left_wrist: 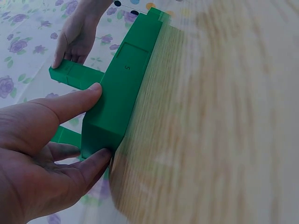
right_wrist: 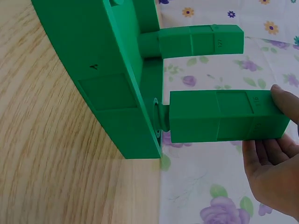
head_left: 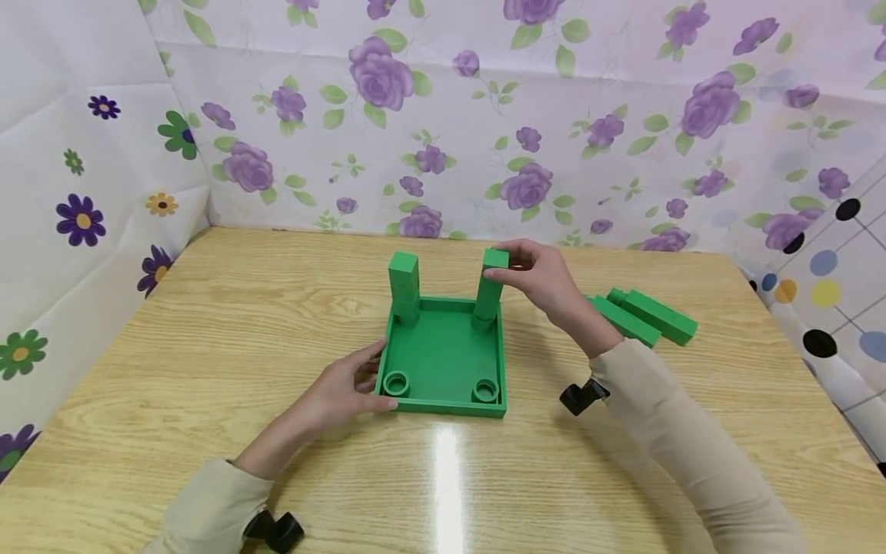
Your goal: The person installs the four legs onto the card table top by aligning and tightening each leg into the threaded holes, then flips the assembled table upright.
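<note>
A green square tabletop (head_left: 443, 350) lies rim-up on the wooden table, with round sockets (head_left: 397, 383) in its two near corners. My left hand (head_left: 342, 388) grips its near left corner, thumb on the near side and fingers along the left side. My right hand (head_left: 543, 277) pinches the upper end of a green square leg (head_left: 489, 296) over the far right corner. The leg's screw end (right_wrist: 163, 117) sits at the socket, part of the thread showing in the right wrist view. Another green leg (head_left: 404, 281) stands upright in the far left corner.
Two loose green legs (head_left: 626, 319) (head_left: 654, 315) lie side by side on the wooden table (head_left: 277, 308), beyond the right forearm. A flowered cloth (head_left: 443, 115) hangs behind the table's far edge. Black wrist cameras (head_left: 584, 396) are strapped to both sleeves.
</note>
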The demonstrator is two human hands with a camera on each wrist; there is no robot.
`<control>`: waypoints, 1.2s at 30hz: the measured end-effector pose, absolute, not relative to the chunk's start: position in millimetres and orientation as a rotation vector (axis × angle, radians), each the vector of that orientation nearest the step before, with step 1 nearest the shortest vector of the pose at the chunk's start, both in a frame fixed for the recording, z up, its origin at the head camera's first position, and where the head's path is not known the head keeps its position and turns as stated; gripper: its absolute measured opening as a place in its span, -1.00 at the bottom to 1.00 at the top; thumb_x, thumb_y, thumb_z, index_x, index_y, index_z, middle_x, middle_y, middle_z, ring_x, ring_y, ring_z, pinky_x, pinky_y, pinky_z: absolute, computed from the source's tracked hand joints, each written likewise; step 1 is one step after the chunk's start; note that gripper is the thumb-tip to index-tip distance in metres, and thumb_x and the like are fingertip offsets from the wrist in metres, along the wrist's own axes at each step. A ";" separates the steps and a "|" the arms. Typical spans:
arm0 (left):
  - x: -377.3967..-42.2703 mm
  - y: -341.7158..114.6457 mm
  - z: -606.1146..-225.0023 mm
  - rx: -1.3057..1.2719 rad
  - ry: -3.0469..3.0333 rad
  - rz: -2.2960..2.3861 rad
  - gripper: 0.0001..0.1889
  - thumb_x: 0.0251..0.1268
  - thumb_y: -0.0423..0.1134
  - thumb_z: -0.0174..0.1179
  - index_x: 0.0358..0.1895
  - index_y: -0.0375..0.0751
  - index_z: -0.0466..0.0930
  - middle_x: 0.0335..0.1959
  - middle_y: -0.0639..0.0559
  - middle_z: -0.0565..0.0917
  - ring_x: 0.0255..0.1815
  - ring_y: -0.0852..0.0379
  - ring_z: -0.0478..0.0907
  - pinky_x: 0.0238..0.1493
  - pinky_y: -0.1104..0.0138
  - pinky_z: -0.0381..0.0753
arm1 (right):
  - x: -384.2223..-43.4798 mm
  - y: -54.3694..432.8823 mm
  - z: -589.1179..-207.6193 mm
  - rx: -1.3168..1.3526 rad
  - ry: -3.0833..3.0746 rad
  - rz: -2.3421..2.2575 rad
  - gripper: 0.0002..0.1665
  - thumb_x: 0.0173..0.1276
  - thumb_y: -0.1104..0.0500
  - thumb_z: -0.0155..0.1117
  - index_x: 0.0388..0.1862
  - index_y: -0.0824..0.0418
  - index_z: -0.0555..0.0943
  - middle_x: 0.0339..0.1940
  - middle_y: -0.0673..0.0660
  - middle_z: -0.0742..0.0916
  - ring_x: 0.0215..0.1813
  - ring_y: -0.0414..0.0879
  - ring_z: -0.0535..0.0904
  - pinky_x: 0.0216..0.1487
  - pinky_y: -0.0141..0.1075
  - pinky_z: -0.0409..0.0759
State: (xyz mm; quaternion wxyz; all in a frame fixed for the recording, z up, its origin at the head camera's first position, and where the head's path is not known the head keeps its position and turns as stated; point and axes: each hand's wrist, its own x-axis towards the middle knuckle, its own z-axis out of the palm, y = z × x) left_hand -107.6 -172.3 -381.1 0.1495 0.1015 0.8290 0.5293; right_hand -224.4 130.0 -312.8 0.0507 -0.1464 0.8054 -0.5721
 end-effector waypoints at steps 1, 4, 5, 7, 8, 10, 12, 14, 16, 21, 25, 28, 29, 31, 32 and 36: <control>-107.8 -172.3 -381.1 0.296 2.382 1.520 -0.03 0.06 -0.33 0.46 0.50 -0.34 0.03 0.26 -0.26 0.41 0.26 -0.15 0.38 0.23 0.20 0.47 | -224.7 130.6 -313.3 -0.448 2.444 -1.745 -0.49 0.29 0.19 0.39 0.21 0.25 0.55 -0.14 0.16 0.62 0.00 0.03 0.54 -0.04 -0.15 0.55; -108.6 -172.4 -381.4 0.301 2.384 1.515 -0.03 0.06 -0.33 0.46 0.50 -0.34 0.03 0.27 -0.26 0.41 0.26 -0.15 0.38 0.23 0.19 0.47 | -226.1 133.3 -313.9 -0.467 2.415 -1.743 -0.47 0.31 0.21 0.36 0.25 0.24 0.52 -0.04 0.18 0.62 0.06 0.03 0.53 0.03 -0.15 0.56; -108.7 -172.3 -381.3 0.300 2.384 1.514 -0.03 0.06 -0.33 0.46 0.50 -0.34 0.03 0.27 -0.26 0.41 0.26 -0.15 0.38 0.23 0.19 0.47 | -226.5 134.4 -314.1 -0.476 2.401 -1.738 -0.46 0.32 0.22 0.35 0.27 0.24 0.51 0.01 0.19 0.62 0.09 0.03 0.53 0.07 -0.14 0.56; -108.7 -172.2 -381.6 0.294 2.383 1.515 -0.03 0.05 -0.34 0.46 0.50 -0.34 0.03 0.28 -0.26 0.41 0.26 -0.15 0.37 0.23 0.19 0.47 | -227.4 136.3 -313.8 -0.495 2.367 -1.731 -0.44 0.33 0.23 0.34 0.30 0.23 0.49 0.09 0.19 0.61 0.14 0.03 0.52 0.14 -0.13 0.55; -108.6 -172.3 -381.5 0.291 2.384 1.515 -0.03 0.05 -0.34 0.46 0.50 -0.34 0.04 0.27 -0.25 0.41 0.26 -0.15 0.38 0.23 0.19 0.47 | -227.5 137.2 -313.3 -0.509 2.351 -1.722 -0.43 0.33 0.24 0.33 0.31 0.22 0.48 0.12 0.20 0.61 0.16 0.02 0.52 0.16 -0.13 0.54; -108.7 -172.5 -381.8 0.291 2.382 1.519 -0.03 0.06 -0.34 0.46 0.50 -0.34 0.03 0.27 -0.26 0.41 0.26 -0.15 0.38 0.23 0.19 0.47 | -227.7 139.0 -312.3 -0.543 2.312 -1.707 -0.42 0.33 0.25 0.32 0.33 0.23 0.46 0.15 0.21 0.61 0.17 0.02 0.53 0.17 -0.12 0.54; -108.5 -172.5 -381.8 0.288 2.381 1.522 -0.03 0.05 -0.34 0.46 0.50 -0.34 0.04 0.27 -0.26 0.41 0.26 -0.15 0.38 0.23 0.20 0.47 | -228.5 140.5 -311.4 -0.577 2.278 -1.693 -0.40 0.33 0.25 0.33 0.35 0.24 0.45 0.15 0.22 0.62 0.17 0.03 0.54 0.17 -0.12 0.54; -108.4 -172.4 -381.7 0.286 2.384 1.522 -0.03 0.05 -0.34 0.46 0.50 -0.34 0.04 0.27 -0.26 0.41 0.26 -0.15 0.38 0.23 0.19 0.47 | -229.2 141.9 -310.7 -0.599 2.251 -1.679 -0.38 0.33 0.24 0.33 0.36 0.24 0.43 0.15 0.23 0.62 0.16 0.03 0.55 0.17 -0.14 0.55; -108.2 -172.4 -381.5 0.290 2.387 1.518 -0.03 0.06 -0.34 0.46 0.50 -0.35 0.04 0.27 -0.26 0.41 0.25 -0.15 0.39 0.23 0.19 0.47 | -230.4 143.0 -310.9 -0.591 2.254 -1.665 -0.35 0.32 0.21 0.34 0.38 0.22 0.41 0.15 0.22 0.62 0.15 0.02 0.54 0.18 -0.12 0.53; -107.9 -172.1 -381.4 0.283 2.378 1.520 -0.03 0.06 -0.34 0.45 0.50 -0.34 0.04 0.26 -0.26 0.42 0.25 -0.15 0.39 0.24 0.17 0.46 | -231.9 142.4 -314.3 -0.526 2.314 -1.662 -0.32 0.29 0.15 0.39 0.39 0.14 0.43 0.21 0.15 0.58 0.12 0.00 0.52 0.17 -0.06 0.51; -108.6 -171.7 -381.6 0.277 2.370 1.518 -0.04 0.07 -0.34 0.45 0.51 -0.33 0.03 0.27 -0.26 0.41 0.26 -0.17 0.38 0.25 0.16 0.45 | -230.7 138.9 -317.4 -0.522 2.353 -1.686 -0.32 0.28 0.14 0.41 0.37 0.15 0.44 0.28 0.11 0.53 0.11 0.05 0.51 0.14 -0.06 0.52; -108.5 -172.2 -381.8 0.279 2.376 1.506 -0.04 0.08 -0.33 0.44 0.51 -0.32 0.02 0.27 -0.27 0.40 0.27 -0.18 0.37 0.24 0.16 0.46 | -228.3 135.5 -317.9 -0.499 2.387 -1.684 -0.33 0.26 0.14 0.42 0.34 0.17 0.44 0.26 0.12 0.53 0.10 0.05 0.53 0.12 -0.10 0.54; -108.5 -172.2 -382.0 0.270 2.375 1.508 -0.04 0.08 -0.33 0.45 0.51 -0.31 0.03 0.28 -0.26 0.40 0.28 -0.17 0.37 0.24 0.16 0.46 | -227.7 134.4 -318.1 -0.486 2.400 -1.684 -0.33 0.26 0.13 0.42 0.33 0.19 0.44 0.24 0.14 0.55 0.10 0.05 0.53 0.12 -0.12 0.54; -108.5 -172.5 -382.0 0.273 2.376 1.504 -0.04 0.08 -0.33 0.45 0.51 -0.31 0.03 0.28 -0.26 0.40 0.28 -0.18 0.37 0.24 0.16 0.46 | -226.3 132.0 -318.7 -0.458 2.424 -1.685 -0.34 0.24 0.13 0.43 0.30 0.21 0.44 0.18 0.16 0.57 0.09 0.04 0.54 0.10 -0.13 0.55; -108.6 -172.6 -382.1 0.278 2.377 1.503 -0.04 0.08 -0.32 0.45 0.51 -0.32 0.03 0.28 -0.27 0.39 0.28 -0.18 0.36 0.24 0.16 0.46 | -225.6 130.8 -319.3 -0.446 2.438 -1.686 -0.34 0.24 0.12 0.44 0.28 0.23 0.44 0.15 0.17 0.59 0.07 0.04 0.55 0.08 -0.13 0.56; -108.7 -172.1 -382.4 0.284 2.371 1.510 -0.04 0.08 -0.33 0.44 0.51 -0.32 0.03 0.29 -0.27 0.39 0.28 -0.19 0.37 0.24 0.16 0.46 | -223.6 126.7 -322.6 -0.416 2.514 -1.681 -0.39 0.19 0.09 0.48 0.14 0.24 0.45 0.00 0.18 0.63 -0.02 0.02 0.55 -0.01 -0.13 0.56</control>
